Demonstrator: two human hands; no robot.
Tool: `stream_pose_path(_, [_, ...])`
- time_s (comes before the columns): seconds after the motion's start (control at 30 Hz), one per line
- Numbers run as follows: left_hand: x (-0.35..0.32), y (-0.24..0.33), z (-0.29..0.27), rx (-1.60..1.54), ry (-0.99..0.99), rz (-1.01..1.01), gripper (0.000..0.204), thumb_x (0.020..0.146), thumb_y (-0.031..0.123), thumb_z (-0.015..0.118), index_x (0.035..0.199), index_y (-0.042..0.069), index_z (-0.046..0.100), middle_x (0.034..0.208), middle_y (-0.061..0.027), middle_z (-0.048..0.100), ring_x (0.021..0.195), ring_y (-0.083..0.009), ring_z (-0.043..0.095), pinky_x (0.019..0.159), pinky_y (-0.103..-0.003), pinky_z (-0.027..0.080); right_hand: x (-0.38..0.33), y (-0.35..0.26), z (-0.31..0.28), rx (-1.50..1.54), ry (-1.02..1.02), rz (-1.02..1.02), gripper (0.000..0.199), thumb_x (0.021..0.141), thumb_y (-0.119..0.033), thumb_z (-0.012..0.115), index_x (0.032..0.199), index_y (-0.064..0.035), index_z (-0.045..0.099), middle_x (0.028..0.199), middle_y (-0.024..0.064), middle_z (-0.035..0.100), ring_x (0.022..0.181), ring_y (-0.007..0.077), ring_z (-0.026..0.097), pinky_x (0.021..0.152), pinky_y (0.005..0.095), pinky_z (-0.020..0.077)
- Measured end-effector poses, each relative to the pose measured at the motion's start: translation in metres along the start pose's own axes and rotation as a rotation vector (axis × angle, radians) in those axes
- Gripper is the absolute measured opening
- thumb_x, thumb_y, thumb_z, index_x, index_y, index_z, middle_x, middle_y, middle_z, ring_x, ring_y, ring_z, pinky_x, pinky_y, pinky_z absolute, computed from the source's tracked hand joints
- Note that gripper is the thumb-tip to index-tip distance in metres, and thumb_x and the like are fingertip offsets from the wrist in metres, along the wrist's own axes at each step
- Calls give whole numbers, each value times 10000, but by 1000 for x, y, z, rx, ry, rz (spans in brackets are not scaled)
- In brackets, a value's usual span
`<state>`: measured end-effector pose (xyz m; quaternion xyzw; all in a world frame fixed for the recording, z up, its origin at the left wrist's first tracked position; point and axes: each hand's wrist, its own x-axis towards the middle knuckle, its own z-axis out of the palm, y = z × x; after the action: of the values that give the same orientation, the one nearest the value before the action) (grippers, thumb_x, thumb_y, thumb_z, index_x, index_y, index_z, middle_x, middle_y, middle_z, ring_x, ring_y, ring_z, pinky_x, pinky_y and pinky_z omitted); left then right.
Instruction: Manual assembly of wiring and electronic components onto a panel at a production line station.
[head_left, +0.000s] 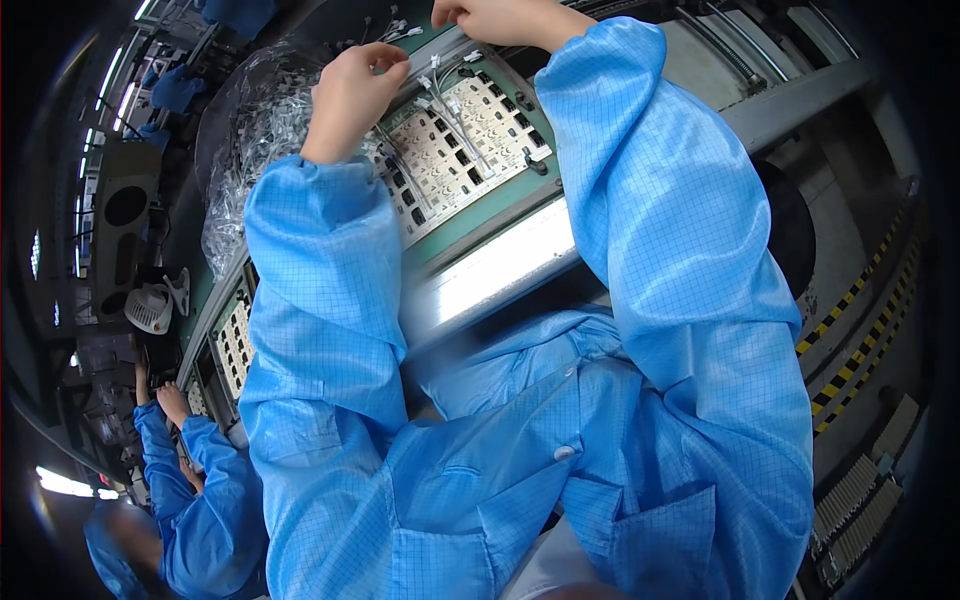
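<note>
My left hand (357,97) is raised over the left part of a white circuit board panel (445,160), its fingers curled with thumb and forefinger close together. Anything between those fingertips is too small to make out. At the top edge of the picture, my right hand (505,20) is beyond the panel, fingers bent and partly cut off; what it may hold is hidden. Black components sit in rows on the panel. Thin wires with white connectors (428,82) lie across the panel and past its far edge. More wire leads (395,30) lie between my hands.
A clear plastic bag (265,125) full of small wired parts is left of my left hand. The green work line (480,215) has a metal rail (500,262) along its near side. Another panel (235,345) lies further left, near a co-worker in blue (205,510). A small white fan (150,308) stands there.
</note>
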<state>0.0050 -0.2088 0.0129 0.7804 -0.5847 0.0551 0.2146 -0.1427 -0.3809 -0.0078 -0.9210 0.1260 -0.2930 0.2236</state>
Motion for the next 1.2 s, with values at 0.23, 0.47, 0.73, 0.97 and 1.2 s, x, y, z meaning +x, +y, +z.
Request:
stream_pose_path(0.23, [9,16,28,204,13,-130,304,837,411,699,1024,193,795,1001,-68,763,1015,-300,684,906,-530,412,-1,-3,-2,-35,-100,7,211,782,-102,641,941,-23,753,935,220,738,917,378,720,825,434,565])
stream_pose_path(0.47, [14,9,33,51,23,256,143,881,230,702,969,159,789,962,-68,758,979,-314,667,895,-504,452,1,10,8,-65,-5,12,205,786,-131,641,923,-20,746,930,226,731,924,381,716,816,443,562])
stream_pose_path(0.73, [10,14,46,-57,41,345,188,890,96,637,981,145,794,946,-65,754,964,-321,643,925,-499,450,-3,9,-1,-61,-13,13,217,800,-114,615,937,-15,751,933,236,727,932,388,714,821,449,560])
stream_pose_path(0.97, [3,10,41,81,57,235,299,875,132,572,1053,177,808,1012,-101,729,1029,-349,649,971,-496,457,-9,-4,-6,-51,7,12,236,798,-86,589,947,-14,757,941,240,728,936,384,716,843,442,560])
stream_pose_path(1.2, [18,-25,-26,138,-131,-142,427,912,450,597,1065,103,794,976,-192,758,960,-355,730,881,-436,559,-6,-2,-7,-45,-44,53,234,811,-83,577,951,-13,751,957,238,730,952,383,713,856,443,557])
